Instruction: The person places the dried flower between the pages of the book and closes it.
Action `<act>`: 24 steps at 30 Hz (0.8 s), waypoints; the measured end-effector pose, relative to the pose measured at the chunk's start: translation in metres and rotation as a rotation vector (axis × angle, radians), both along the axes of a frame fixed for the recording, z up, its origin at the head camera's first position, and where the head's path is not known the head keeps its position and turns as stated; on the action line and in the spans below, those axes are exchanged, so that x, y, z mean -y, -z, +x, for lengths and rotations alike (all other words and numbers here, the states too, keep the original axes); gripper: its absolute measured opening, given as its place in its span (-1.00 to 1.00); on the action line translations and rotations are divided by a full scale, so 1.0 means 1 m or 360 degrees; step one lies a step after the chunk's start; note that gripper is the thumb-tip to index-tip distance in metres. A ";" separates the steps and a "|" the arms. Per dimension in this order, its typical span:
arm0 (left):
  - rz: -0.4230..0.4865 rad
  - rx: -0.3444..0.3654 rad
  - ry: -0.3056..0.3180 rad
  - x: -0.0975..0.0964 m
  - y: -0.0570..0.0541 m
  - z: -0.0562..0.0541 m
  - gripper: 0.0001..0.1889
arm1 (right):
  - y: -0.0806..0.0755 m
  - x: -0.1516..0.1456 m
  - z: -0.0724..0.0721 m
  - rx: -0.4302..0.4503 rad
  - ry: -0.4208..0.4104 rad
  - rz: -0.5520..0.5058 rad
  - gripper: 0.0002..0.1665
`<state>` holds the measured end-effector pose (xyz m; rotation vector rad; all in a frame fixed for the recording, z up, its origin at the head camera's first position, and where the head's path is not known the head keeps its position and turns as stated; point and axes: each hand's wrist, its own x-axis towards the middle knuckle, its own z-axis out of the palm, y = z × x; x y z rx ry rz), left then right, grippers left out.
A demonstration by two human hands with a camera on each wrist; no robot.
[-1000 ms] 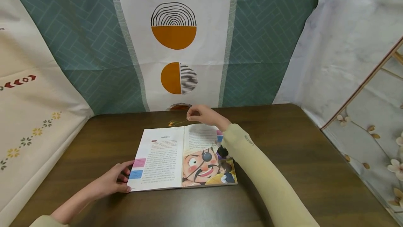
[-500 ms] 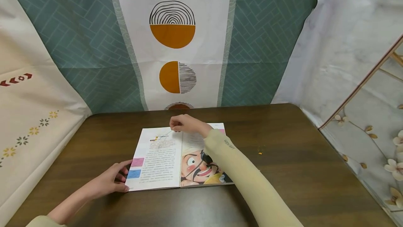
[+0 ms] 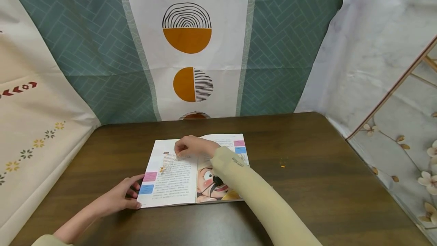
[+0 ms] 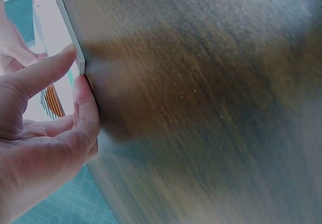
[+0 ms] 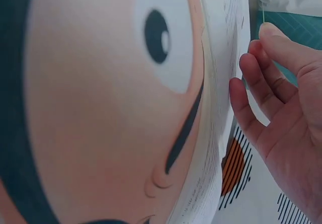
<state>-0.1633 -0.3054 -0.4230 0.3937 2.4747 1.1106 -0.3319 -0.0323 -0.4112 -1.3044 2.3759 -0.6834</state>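
An open picture book [image 3: 174, 185] lies on the brown table, text on its left page and a cartoon pirate face on its right. My left hand [image 3: 117, 195] holds its lower left corner, thumb and finger at the edge in the left wrist view. Above the left page, my right hand [image 3: 192, 146] pinches the thin stem of a small yellow dried flower sprig [image 3: 162, 169]. Its yellow head overlaps the text, left of the hand. Only a bit of the stem [image 5: 263, 13] shows beyond my fingertips in the right wrist view. The right sleeve covers part of the pirate picture.
A small yellow flower bit [image 3: 282, 166] lies on the table [image 3: 307, 200] right of the book. Behind the table hangs a green and white patterned cloth [image 3: 286, 49]. Cream cloth [image 3: 41, 117] borders the left side, pale floral cloth [image 3: 379, 98] the right.
My right hand has come left and toward me with the flower sprig, from the book's far edge to over the left page. The flower bit at right came into sight. My left hand stayed.
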 end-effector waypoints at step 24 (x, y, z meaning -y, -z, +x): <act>-0.0016 -0.0015 0.0021 0.002 0.000 0.001 -0.06 | 0.005 -0.002 0.004 0.0372 0.0035 0.0039 -0.87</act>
